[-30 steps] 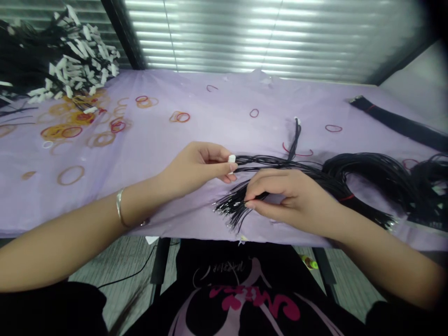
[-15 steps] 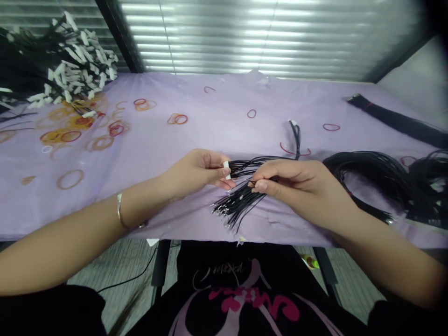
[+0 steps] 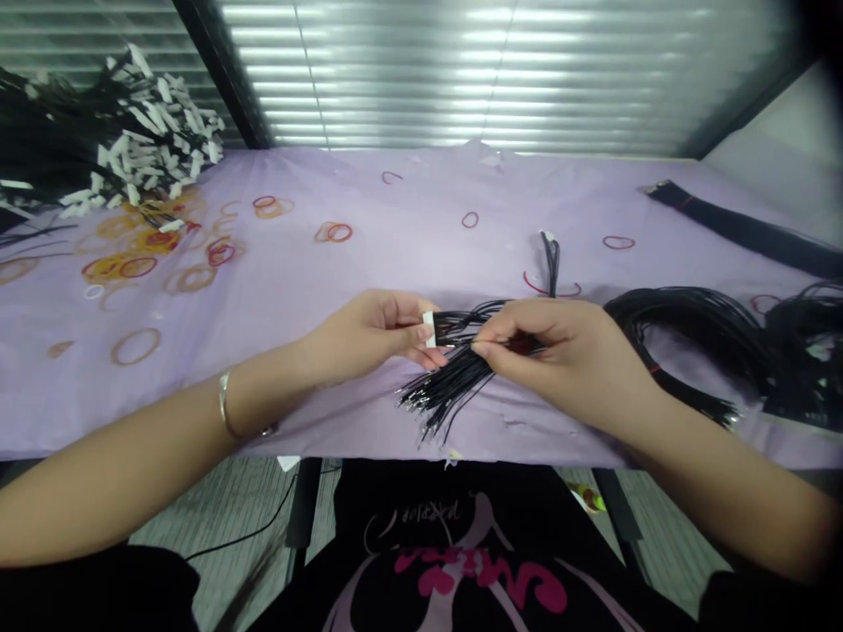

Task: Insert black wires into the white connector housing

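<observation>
My left hand (image 3: 388, 333) pinches a small white connector (image 3: 429, 328) between thumb and fingers. Several black wires (image 3: 461, 323) run from it to the right, passing behind my right hand (image 3: 540, 344). The thumb and forefinger of that hand are closed on a thin black wire (image 3: 466, 343), which points left at the connector; whether its tip is inside I cannot tell. Just below both hands, a fan of loose black wires (image 3: 438, 391) with shiny metal ends lies on the purple cloth. A short doubled black cable end (image 3: 550, 263) with a white tip sticks up behind my right hand.
Coiled black wires (image 3: 685, 303) lie to the right, with a flat black wire bundle (image 3: 738, 219) behind. At far left is a heap of wires with white connectors (image 3: 154, 127). Rubber bands (image 3: 138, 266) are scattered over the purple tablecloth (image 3: 408, 254); window blinds (image 3: 395, 70) stand behind.
My right hand has brought the wire's end left to the connector. My left hand has barely moved and keeps its pinch. The whole view has shifted slightly.
</observation>
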Demonstrator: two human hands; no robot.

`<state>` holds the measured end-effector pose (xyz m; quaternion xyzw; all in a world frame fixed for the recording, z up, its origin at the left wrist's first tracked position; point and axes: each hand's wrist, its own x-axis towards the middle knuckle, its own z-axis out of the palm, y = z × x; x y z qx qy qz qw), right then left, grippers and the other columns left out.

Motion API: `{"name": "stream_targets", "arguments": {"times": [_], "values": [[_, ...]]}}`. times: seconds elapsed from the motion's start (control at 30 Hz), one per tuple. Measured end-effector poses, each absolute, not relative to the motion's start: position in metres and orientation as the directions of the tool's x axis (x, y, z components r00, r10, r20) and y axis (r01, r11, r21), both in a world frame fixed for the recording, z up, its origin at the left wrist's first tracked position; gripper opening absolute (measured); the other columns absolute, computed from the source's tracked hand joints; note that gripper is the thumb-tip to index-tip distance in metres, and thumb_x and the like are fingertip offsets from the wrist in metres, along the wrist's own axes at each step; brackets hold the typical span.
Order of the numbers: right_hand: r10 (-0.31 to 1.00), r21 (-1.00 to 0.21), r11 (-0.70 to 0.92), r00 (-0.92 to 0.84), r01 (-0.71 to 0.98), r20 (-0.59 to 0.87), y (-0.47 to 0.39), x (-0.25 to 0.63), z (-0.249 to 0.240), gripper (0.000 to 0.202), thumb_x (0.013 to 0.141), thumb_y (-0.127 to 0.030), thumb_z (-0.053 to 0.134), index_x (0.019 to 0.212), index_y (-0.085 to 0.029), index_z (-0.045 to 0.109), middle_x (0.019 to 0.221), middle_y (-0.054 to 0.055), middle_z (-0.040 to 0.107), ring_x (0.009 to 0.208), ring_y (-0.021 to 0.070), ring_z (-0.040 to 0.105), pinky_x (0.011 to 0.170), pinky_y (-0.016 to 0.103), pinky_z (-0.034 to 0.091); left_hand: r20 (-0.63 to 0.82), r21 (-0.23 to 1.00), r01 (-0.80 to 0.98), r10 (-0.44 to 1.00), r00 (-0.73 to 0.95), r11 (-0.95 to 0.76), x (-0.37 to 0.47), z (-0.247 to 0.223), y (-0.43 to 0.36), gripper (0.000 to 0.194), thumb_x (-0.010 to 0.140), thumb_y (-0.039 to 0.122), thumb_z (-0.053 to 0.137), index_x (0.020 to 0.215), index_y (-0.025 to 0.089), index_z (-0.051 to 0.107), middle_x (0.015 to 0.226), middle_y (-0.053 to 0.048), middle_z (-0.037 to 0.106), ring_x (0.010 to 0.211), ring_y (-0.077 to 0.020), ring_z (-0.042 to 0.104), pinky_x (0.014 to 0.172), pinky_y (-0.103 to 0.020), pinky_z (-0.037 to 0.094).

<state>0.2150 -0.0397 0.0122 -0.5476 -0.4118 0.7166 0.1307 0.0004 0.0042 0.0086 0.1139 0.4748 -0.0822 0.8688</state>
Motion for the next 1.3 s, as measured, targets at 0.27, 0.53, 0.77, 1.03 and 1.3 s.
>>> {"name": "stream_targets", "arguments": {"times": [0.27,0.53,0.77,1.03,1.3], "values": [[0.705,-0.8,-0.475,-0.384,0.366,-0.595,-0.044,0.211,0.008,0.011,0.071,-0.006,0.062,0.066,-0.015,0.065,0.06,-0.004,0.061,0.053,0.0048,0.052,0.051,0.017,0.039,-0.81,0.096,0.256,-0.074,0.582,0.962,0.001,0.009,0.001,0.009,0.091,0.01,0.057,0.092,0.008,0.066,0.081,-0.005,0.072,0.074,-0.0099,0.07,0.073,-0.021,0.058],[0.663,-0.797,-0.47,-0.444,0.379,-0.602,-0.044,0.209,0.008,0.011,0.073,-0.007,0.06,0.065,-0.015,0.063,0.06,-0.004,0.06,0.053,0.0042,0.05,0.052,0.018,0.035,-0.814,0.063,0.261,-0.102,0.572,0.963,0.004,0.009,-0.002,0.013,0.089,0.004,0.055,0.093,0.008,0.066,0.078,-0.005,0.073,0.071,-0.0096,0.07,0.072,-0.02,0.058],[0.627,-0.778,-0.483,-0.461,0.402,-0.628,-0.047,0.207,0.008,0.013,0.077,-0.01,0.058,0.065,-0.014,0.062,0.06,-0.004,0.059,0.053,0.0047,0.049,0.051,0.019,0.033,-0.813,0.06,0.235,-0.089,0.576,0.97,0.005,0.009,-0.004,0.012,0.087,0.003,0.056,0.091,0.008,0.067,0.078,-0.005,0.073,0.07,-0.0096,0.07,0.071,-0.02,0.058],[0.639,-0.788,-0.478,-0.462,0.389,-0.616,-0.051,0.202,0.005,0.013,0.077,-0.009,0.059,0.064,-0.014,0.061,0.058,-0.004,0.057,0.052,0.0041,0.046,0.051,0.019,0.032,-0.801,0.059,0.22,-0.085,0.592,0.974,0.004,0.005,-0.007,0.012,0.087,0.004,0.057,0.091,0.009,0.068,0.078,-0.005,0.074,0.071,-0.01,0.071,0.072,-0.02,0.058],[0.74,-0.834,-0.459,-0.387,0.307,-0.55,-0.045,0.207,0.007,0.013,0.087,-0.014,0.057,0.076,-0.012,0.065,0.066,-0.003,0.06,0.059,0.0042,0.049,0.057,0.017,0.036,-0.829,0.144,0.261,-0.028,0.558,0.955,0.005,0.007,-0.003,0.01,0.089,0.01,0.059,0.096,0.009,0.066,0.08,-0.005,0.074,0.073,-0.0099,0.071,0.072,-0.018,0.057]]}}
